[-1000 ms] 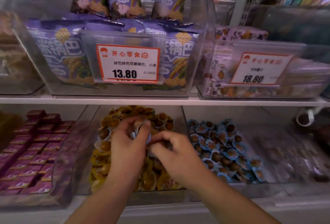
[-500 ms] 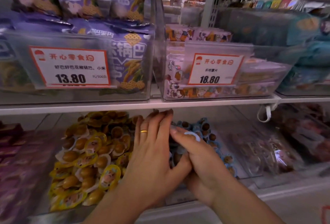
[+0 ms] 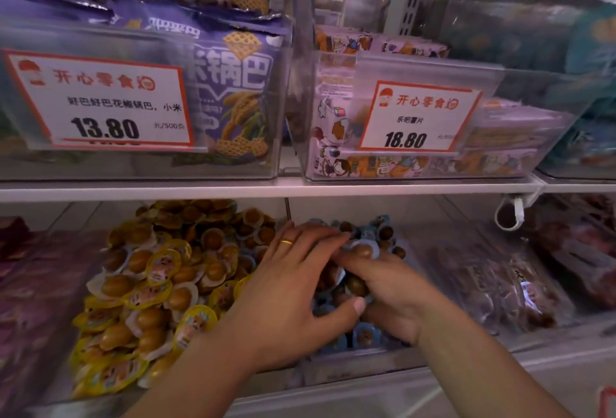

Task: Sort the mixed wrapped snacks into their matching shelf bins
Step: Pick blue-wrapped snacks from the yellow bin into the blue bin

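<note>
Hands meet over the blue-wrapped snack bin (image 3: 393, 356) on the lower shelf, the clear bin standing just right of the yellow-wrapped snack bin (image 3: 83, 396). The left hand (image 3: 293, 287), a gold ring (image 3: 286, 242) on one finger, lies flat with its fingers stretched out straight across the blue pile, the thumb reaching toward the other hand; it grasps nothing. The right hand (image 3: 390, 294) is curled, its fingertips pinching a blue-rimmed snack cup (image 3: 363, 249) with a brown centre, held just above the heap of blue-wrapped snacks (image 3: 366, 334) inside that same bin. More brown pieces show under the curled fingers, though how many the hand has hold of I cannot tell.

Left of the blue bin, the heap of yellow-wrapped snacks (image 3: 160, 284) rises high toward the back of its bin. Further left of that lie dark red packets (image 3: 20, 284), blurred. Right of the blue bin sits another clear bin with dark reddish packets (image 3: 500, 284), also blurred.

Above the blue bin runs the white shelf edge (image 3: 300, 189). On it, up and to the left, stands a clear bin of purple snack bags (image 3: 233, 90) with a price card reading 13.80 (image 3: 100, 100). Straight above the blue bin is a bin of pale cartoon-printed packs (image 3: 383, 162), its price card reading 18.80 (image 3: 418, 117). A white plastic clip (image 3: 511, 214) hangs from the shelf edge up and to the right of the blue bin.
</note>
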Tool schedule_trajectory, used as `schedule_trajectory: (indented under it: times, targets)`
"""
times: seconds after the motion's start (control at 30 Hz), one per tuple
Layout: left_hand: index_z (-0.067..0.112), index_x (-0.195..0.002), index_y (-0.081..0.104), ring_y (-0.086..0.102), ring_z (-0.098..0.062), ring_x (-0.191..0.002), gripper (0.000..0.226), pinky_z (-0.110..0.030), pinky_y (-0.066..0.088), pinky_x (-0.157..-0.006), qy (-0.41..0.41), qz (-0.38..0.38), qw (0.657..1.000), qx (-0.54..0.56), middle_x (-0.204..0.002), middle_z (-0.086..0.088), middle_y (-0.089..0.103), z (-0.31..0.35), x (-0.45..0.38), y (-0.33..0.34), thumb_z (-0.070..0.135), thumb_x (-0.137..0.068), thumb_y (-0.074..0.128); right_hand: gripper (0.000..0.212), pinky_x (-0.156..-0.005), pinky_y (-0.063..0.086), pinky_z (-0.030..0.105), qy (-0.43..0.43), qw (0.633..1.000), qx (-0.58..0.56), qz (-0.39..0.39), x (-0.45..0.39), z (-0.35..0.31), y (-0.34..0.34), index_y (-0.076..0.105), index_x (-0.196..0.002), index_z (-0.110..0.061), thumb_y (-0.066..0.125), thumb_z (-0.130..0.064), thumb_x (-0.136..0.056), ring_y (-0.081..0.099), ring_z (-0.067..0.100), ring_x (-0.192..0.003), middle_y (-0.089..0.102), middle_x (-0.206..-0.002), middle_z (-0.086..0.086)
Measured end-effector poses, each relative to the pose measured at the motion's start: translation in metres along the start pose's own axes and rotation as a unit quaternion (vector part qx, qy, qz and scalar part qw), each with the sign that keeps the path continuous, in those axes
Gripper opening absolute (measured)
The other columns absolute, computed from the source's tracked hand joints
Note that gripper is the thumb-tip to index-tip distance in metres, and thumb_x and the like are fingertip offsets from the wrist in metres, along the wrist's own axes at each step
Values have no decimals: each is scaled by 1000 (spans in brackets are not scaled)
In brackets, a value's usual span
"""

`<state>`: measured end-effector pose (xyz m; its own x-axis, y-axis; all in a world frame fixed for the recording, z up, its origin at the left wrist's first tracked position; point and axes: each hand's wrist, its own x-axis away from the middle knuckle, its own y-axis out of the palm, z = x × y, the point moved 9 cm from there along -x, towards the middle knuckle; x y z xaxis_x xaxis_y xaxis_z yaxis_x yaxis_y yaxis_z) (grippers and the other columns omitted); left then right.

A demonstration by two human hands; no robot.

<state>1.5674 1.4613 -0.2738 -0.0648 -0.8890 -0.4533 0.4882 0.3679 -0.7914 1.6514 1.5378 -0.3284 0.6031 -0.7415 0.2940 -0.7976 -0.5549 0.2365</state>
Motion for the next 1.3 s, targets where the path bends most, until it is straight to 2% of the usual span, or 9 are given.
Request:
schedule_trajectory:
  times: [0.2,0.3,0.4,0.6,0.7,0.77,0.93,1.13,1.3]
  targets:
    - [31,-126,61,55,-9,-116,38,-38,48,-98,-106,82,991,-6,-129,16,57,-55,26,-34,45,-95,43,25,-95,54,44,-13,990,-11,137,-62,-11,-29,68,-114,-12,66,-27,-94,65,27,-110,68,-120,12]
    - [29,-121,65,60,-14,-106,37,-40,50,-92,-154,41,986,-42,-119,12,60,-83,41,-44,42,-93,44,52,-115,35,36,-56,923,352,144,-71,-29,-18,56,-140,-20,54,-49,-97,52,23,-131,54,-145,4]
    - [36,-120,64,61,-13,-105,35,-40,45,-98,-170,-27,979,-112,-115,15,62,-104,53,-49,45,-93,42,35,-98,46,29,-222,815,491,212,-49,-51,5,65,-127,-16,52,-35,-100,63,23,-113,65,-130,7]
    - [36,-135,51,57,-12,-116,41,-43,19,-120,-171,-86,963,-188,-123,13,61,-115,71,-49,47,-99,35,32,-86,39,1,-410,805,417,103,-1,-73,82,73,-107,-28,48,-18,-88,58,-3,-95,68,-102,-13]
    - [33,-108,61,60,-14,-105,34,-42,27,-114,-172,-58,967,-181,-109,13,64,-108,79,-64,46,-97,32,33,-84,41,6,-382,754,535,-8,-3,-50,138,70,-114,-26,48,-20,-89,58,3,-90,67,-106,-5]
    - [30,-94,61,61,-18,-99,31,-42,33,-110,-179,-35,969,-169,-98,10,64,-106,89,-76,45,-95,35,30,-89,50,24,-308,646,696,-60,-29,-22,159,66,-118,-20,52,-21,-91,62,17,-97,66,-113,5]
    - [33,-106,64,54,-11,-113,39,-38,27,-114,-185,-26,968,-165,-110,15,59,-109,121,-85,50,-96,30,24,-89,56,36,-1,525,840,-140,-94,35,146,66,-108,-18,68,-30,-87,65,26,-99,66,-113,10]
    - [31,-120,63,41,-13,-132,32,-37,35,-110,-233,77,969,-34,-138,11,48,-116,136,-99,43,-97,45,45,-95,45,26,8,702,707,-90,-107,36,142,61,-128,-27,64,-46,-88,59,23,-117,62,-132,5]
    - [30,-141,44,37,-19,-139,49,-40,36,-113,-346,116,926,95,-156,5,23,-130,147,-98,40,-95,55,50,-78,61,41,83,909,407,16,-101,49,127,68,-119,-14,79,-36,-75,73,26,-88,74,-107,12]
